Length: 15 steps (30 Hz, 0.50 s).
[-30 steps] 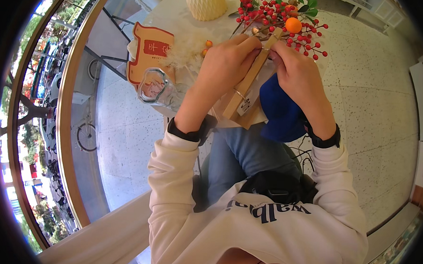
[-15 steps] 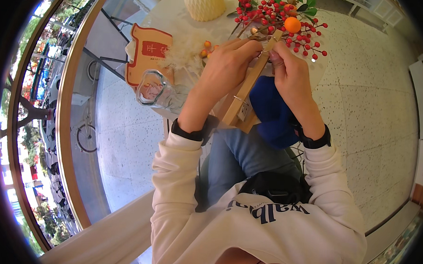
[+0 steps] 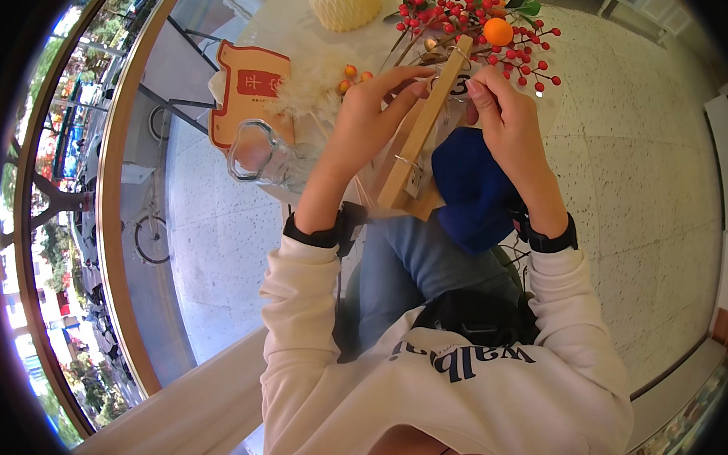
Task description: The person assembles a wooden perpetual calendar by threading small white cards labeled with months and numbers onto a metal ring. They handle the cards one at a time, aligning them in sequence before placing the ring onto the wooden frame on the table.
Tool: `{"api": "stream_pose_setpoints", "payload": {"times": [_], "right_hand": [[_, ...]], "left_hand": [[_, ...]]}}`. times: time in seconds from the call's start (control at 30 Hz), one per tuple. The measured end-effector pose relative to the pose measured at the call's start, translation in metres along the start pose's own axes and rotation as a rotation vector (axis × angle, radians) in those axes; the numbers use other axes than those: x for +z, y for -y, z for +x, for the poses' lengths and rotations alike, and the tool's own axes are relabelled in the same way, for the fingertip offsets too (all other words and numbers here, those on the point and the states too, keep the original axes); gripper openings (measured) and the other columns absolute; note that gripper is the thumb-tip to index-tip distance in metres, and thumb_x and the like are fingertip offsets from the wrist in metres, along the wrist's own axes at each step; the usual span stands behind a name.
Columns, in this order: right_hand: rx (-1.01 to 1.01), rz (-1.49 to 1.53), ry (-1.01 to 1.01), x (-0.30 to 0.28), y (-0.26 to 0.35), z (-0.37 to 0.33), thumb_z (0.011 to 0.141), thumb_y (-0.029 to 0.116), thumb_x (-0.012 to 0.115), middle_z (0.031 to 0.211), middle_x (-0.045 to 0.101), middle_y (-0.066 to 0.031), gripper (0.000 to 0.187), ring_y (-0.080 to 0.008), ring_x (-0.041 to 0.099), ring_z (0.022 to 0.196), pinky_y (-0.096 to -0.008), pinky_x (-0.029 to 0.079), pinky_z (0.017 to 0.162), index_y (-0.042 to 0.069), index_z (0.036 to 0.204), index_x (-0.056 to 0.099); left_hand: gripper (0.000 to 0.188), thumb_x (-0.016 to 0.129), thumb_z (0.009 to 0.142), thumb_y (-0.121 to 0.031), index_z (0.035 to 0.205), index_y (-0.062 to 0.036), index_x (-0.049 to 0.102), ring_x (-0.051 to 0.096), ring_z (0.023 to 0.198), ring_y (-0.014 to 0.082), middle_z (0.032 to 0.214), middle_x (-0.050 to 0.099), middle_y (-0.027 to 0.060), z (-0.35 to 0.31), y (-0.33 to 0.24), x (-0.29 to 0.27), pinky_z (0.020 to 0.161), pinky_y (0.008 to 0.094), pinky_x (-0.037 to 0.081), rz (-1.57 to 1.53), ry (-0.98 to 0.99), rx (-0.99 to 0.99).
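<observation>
Head: hands (image 3: 368, 115) hold wooden sign (image 3: 419, 129).

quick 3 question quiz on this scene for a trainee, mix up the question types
1. True or false: the left hand touches the wooden stick.
2. Which lies nearest the glass jar? A red card B blue cloth C orange ball
3. Fill in: the right hand is just below the red ____.

Key: 1 true; 2 A, the red card; 3 berries.

Both forearms raised forward, left hand (image 3: 374, 107) and right hand (image 3: 504, 112) close together, fingers curled.
</observation>
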State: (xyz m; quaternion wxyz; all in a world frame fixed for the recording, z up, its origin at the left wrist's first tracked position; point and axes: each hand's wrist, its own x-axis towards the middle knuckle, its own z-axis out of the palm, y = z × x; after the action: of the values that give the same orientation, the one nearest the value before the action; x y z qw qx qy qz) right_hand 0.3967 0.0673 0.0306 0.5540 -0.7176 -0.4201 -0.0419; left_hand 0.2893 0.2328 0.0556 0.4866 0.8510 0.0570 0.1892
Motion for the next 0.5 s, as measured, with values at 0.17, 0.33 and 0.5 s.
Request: {"api": "stream_pose_setpoints", "payload": {"times": [0.17,0.33,0.5], "right_hand": [[0.056,0.005,0.032,-0.001,0.008,-0.001,0.094,0.016,0.057,0.064,0.056,-0.0179,0.012,-0.0338,0.055,0.054,-0.0362,0.041,0.050,0.004,0.095,0.059],[0.104,-0.025,0.100,-0.008,0.013,0.000,0.093,0.015,0.058,0.064,0.056,-0.0188,0.012,-0.0342,0.055,0.055,-0.0358,0.041,0.051,0.003,0.093,0.059],[0.130,0.030,0.111,-0.020,0.009,-0.015,0.095,0.014,0.055,0.063,0.057,-0.0147,0.011,-0.0287,0.057,0.054,-0.0331,0.042,0.052,0.003,0.092,0.057]], "left_hand": [[0.032,0.054,0.098,-0.019,0.126,-0.0048,0.061,0.058,0.095,0.0121,0.103,0.066,0.0057,-0.011,-0.014,-0.009,0.084,0.0269,0.047,-0.129,0.032,-0.105],[0.049,0.067,0.087,-0.024,0.131,-0.0054,0.055,0.063,0.098,0.0221,0.110,0.066,0.0127,-0.029,-0.041,-0.009,0.085,0.0316,0.049,0.150,0.023,-0.013],[0.050,0.069,0.084,-0.020,0.131,-0.0067,0.055,0.061,0.106,0.0314,0.119,0.062,0.0159,-0.039,-0.054,-0.009,0.091,0.0355,0.048,0.311,0.008,-0.006]]}}
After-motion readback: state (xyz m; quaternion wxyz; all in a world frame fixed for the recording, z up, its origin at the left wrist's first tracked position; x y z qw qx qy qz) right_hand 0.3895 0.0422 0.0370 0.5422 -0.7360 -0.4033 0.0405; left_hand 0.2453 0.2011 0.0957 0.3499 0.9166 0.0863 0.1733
